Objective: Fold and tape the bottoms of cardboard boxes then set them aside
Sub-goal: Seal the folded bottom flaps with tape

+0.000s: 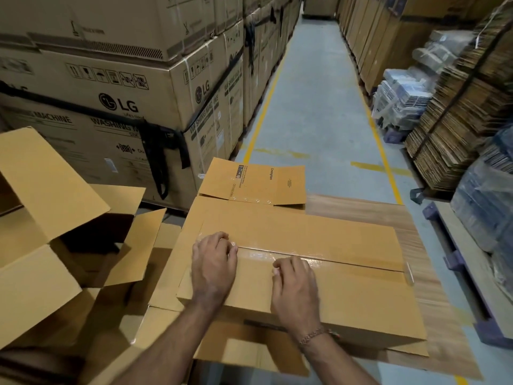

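- The box (319, 276) is lying bottom-up on the wooden surface (369, 215).
- Both hands, left (213, 262) and right (295, 284), are pressing curled fingers onto the tape (261, 255), gripping nothing.
- Rubbing firmly along the seam should be bonding it flat, I'd judge.

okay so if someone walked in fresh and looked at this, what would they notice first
Front and centre, the left hand and the right hand press on the clear tape along the seam of a cardboard box, which lies on a wooden table. Behind it at left rises a stack of big LG washing machine cartons. Open empty boxes crowd the near left, and a yellow-lined aisle runs away between stacked goods.
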Available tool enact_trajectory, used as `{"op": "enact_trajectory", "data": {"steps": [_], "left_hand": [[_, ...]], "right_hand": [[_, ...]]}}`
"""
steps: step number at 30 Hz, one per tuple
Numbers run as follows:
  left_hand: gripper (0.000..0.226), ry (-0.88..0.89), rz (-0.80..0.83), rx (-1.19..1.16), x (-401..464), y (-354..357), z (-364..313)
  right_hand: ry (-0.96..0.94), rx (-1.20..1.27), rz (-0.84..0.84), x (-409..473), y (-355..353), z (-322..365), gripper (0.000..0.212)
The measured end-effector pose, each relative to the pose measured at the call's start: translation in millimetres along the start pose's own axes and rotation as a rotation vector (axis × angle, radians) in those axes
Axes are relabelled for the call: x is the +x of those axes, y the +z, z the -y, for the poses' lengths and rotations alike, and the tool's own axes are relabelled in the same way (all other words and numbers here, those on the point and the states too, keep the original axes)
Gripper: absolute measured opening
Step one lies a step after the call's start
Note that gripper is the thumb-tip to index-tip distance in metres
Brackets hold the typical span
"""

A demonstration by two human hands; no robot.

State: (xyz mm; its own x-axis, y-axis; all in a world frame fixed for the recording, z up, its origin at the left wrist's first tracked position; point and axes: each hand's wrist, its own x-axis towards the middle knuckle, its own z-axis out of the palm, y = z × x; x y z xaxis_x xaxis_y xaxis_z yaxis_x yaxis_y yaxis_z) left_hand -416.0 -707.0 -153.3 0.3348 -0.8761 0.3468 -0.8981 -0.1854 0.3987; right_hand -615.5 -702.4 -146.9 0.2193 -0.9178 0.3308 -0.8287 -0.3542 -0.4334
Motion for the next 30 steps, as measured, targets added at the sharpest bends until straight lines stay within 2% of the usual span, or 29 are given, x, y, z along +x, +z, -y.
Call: {"op": "enact_trajectory", "data": {"steps": [5,10,15,21,26,30], "left_hand": [[0.016,-0.147,0.022,-0.1,15.4,-16.1,-0.6],[0.024,-0.367,-0.001,-0.317,34.8,-35.1,33.8],[0.037,-0.702,0.078,-0.547,42.8,-39.6,74.9],[0.041,-0.719,0.081,-0.703,47.4,-51.8,78.7],[0.043,-1.004,0.076,-1.102,66.5,-63.9,99.0],[0.048,-1.098,0.058,-1.152,68.4,-65.6,124.6]], "right_hand": [[-0.036,-0.108,0.041,-5.3,12.3,-1.1,0.013],[-0.029,-0.128,0.017,-5.6,13.4,-2.6,0.013],[-0.01,-0.14,0.027,-6.5,15.6,1.6,0.013],[0.028,-0.152,0.036,-8.8,15.2,2.6,0.013],[0.071,-0.142,0.042,-8.3,13.8,5.5,0.01],[0.092,-0.148,0.037,-8.7,13.8,8.0,0.01]]}}
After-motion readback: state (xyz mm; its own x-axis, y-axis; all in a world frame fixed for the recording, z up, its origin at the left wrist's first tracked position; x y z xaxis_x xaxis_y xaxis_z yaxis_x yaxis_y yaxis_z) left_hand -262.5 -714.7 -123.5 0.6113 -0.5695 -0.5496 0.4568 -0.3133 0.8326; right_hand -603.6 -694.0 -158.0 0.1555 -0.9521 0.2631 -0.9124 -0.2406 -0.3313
